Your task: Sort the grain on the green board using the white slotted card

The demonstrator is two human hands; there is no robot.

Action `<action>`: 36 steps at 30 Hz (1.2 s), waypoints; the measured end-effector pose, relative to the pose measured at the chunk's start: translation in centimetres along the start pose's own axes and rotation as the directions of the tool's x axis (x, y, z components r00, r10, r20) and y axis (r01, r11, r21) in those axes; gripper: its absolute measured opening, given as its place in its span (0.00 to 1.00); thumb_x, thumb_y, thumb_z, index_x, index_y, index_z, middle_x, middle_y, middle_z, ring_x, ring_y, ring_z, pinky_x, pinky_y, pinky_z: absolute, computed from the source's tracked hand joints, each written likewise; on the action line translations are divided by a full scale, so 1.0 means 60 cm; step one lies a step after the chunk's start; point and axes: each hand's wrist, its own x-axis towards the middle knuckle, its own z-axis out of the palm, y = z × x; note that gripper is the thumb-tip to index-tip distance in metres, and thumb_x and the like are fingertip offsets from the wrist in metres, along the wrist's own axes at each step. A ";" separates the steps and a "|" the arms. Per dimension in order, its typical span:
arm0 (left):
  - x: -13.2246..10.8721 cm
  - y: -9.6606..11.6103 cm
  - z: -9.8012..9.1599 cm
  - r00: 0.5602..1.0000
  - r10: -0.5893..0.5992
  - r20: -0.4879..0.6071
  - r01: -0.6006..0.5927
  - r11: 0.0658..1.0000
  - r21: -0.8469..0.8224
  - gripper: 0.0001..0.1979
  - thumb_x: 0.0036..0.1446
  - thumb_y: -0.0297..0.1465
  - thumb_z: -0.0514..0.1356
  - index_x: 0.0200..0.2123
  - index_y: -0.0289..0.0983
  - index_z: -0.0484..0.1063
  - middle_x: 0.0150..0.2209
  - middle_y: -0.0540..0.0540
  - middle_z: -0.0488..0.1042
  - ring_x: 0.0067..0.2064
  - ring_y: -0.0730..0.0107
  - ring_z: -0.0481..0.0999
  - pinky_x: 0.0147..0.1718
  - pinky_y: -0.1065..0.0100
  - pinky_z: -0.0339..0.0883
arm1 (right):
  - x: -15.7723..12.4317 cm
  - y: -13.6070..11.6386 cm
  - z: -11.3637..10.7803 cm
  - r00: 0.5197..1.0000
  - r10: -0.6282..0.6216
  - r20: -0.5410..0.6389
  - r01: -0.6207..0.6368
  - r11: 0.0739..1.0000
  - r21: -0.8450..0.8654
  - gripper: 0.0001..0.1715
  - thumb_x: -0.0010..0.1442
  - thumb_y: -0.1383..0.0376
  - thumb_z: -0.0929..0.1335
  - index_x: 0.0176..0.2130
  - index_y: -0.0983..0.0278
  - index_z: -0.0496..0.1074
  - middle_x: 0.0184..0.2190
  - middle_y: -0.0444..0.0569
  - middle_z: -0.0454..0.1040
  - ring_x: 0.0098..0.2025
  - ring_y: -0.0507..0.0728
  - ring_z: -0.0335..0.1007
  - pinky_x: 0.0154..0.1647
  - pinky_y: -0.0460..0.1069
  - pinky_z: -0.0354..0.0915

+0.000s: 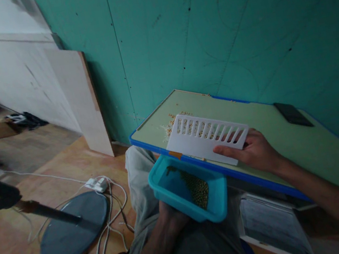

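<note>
My left hand (172, 217) supports a turquoise plastic container (163, 185) from below, its fingers mostly hidden under it. Small greenish round grains (198, 189), like mung beans or peas, lie heaped toward the container's right end. The container sits over my lap, just beneath the blue-edged table rim. In my right hand (259, 150) is a white slotted plastic panel (198, 141), gripped at its right end with the thumb on top. The panel slants over the table's near edge. Pale yellowish grains (170, 129) are scattered on the tabletop beyond it and show through the slots.
A black phone (292, 114) lies on the right of the pale green table (252, 114). A green wall (154, 37) stands behind. On the left are a fan's round base (75, 226), white cables (104, 230), a power strip (97, 184) and a leaning board (81, 99).
</note>
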 end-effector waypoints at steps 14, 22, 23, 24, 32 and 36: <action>0.001 0.002 0.004 0.997 0.009 -0.081 -0.004 0.999 0.052 0.18 0.77 0.37 0.64 0.37 0.41 0.92 0.47 0.37 0.96 0.71 0.41 0.89 0.78 0.43 0.76 | 0.002 0.000 -0.001 0.997 -0.038 0.060 0.038 0.999 -0.012 0.11 0.70 0.51 0.84 0.48 0.52 0.96 0.52 0.48 0.95 0.53 0.69 0.97 0.62 0.64 0.92; -0.008 -0.002 0.021 0.995 -0.014 -0.100 0.017 0.999 0.032 0.22 0.79 0.41 0.61 0.40 0.41 0.94 0.41 0.37 0.96 0.68 0.41 0.91 0.77 0.42 0.78 | 0.001 0.009 0.002 0.999 -0.023 -0.026 0.020 0.994 -0.103 0.10 0.69 0.53 0.82 0.45 0.54 0.96 0.49 0.49 0.95 0.50 0.68 0.98 0.60 0.63 0.92; -0.009 -0.001 0.017 0.996 -0.015 -0.088 0.018 0.999 0.033 0.21 0.79 0.41 0.61 0.40 0.41 0.94 0.40 0.37 0.95 0.67 0.41 0.91 0.76 0.43 0.79 | 0.001 0.011 0.002 0.999 -0.017 -0.042 0.012 0.993 -0.114 0.11 0.69 0.53 0.82 0.44 0.54 0.96 0.48 0.50 0.95 0.50 0.69 0.98 0.61 0.64 0.92; -0.010 -0.001 0.014 0.997 -0.015 -0.077 0.017 0.999 0.034 0.20 0.78 0.40 0.62 0.39 0.41 0.93 0.40 0.37 0.95 0.67 0.41 0.92 0.76 0.44 0.79 | 0.001 0.012 0.002 0.998 -0.009 -0.058 0.001 0.992 -0.124 0.11 0.69 0.52 0.82 0.44 0.55 0.96 0.48 0.50 0.95 0.50 0.69 0.98 0.62 0.64 0.92; -0.019 0.002 -0.005 0.996 -0.020 -0.081 0.023 0.999 0.031 0.20 0.77 0.39 0.63 0.36 0.41 0.92 0.36 0.38 0.94 0.59 0.40 0.95 0.73 0.43 0.81 | -0.001 0.011 0.007 0.979 0.020 -0.202 -0.045 0.992 -0.122 0.14 0.69 0.49 0.83 0.40 0.55 0.94 0.46 0.51 0.95 0.46 0.70 0.98 0.54 0.64 0.94; -0.019 0.003 -0.012 0.997 -0.022 -0.070 0.024 0.999 0.028 0.23 0.78 0.40 0.61 0.35 0.40 0.92 0.37 0.37 0.94 0.58 0.39 0.95 0.70 0.42 0.83 | -0.002 0.011 0.009 0.971 0.028 -0.238 -0.060 0.990 -0.129 0.13 0.69 0.50 0.83 0.40 0.55 0.94 0.46 0.51 0.95 0.46 0.70 0.98 0.55 0.65 0.94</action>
